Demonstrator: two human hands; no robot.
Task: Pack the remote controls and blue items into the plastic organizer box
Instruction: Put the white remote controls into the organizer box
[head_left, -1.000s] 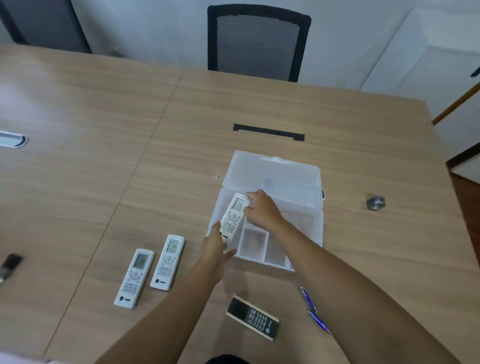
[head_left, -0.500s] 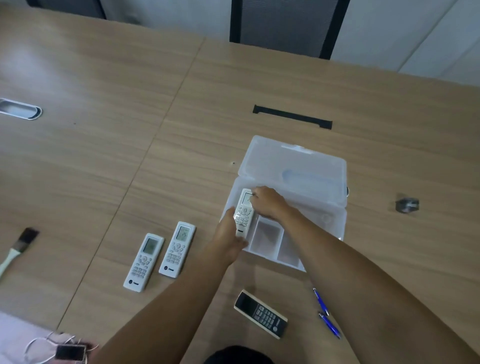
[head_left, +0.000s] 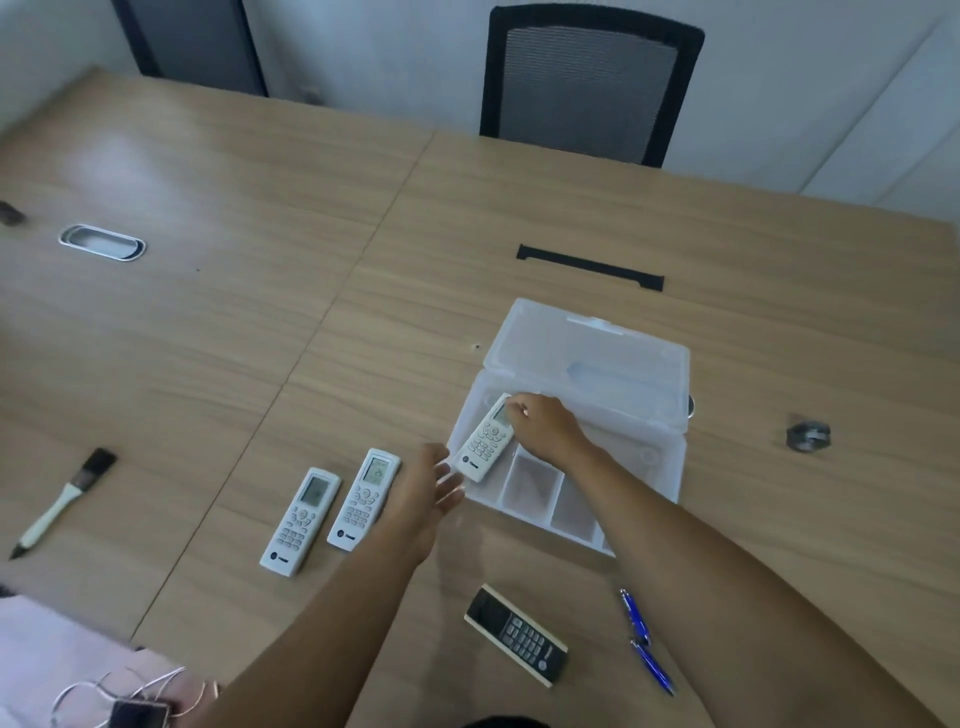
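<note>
A clear plastic organizer box lies open on the wooden table, lid folded back. A white remote lies in its left part, its near end over the box's front rim. My right hand grips this remote's far end. My left hand hovers open just left of the box, touching nothing. Two more white remotes lie side by side left of that hand. A black remote and two blue pens lie near me.
A paintbrush lies at the left. A small metal object sits right of the box. A black cable slot and a silver grommet are set in the table. A mesh chair stands behind. Cables and a device lie bottom left.
My left hand has let go of the white remote and drawn back to the left, fingers spread. My right hand still holds the remote's far end, now lower in the box.
</note>
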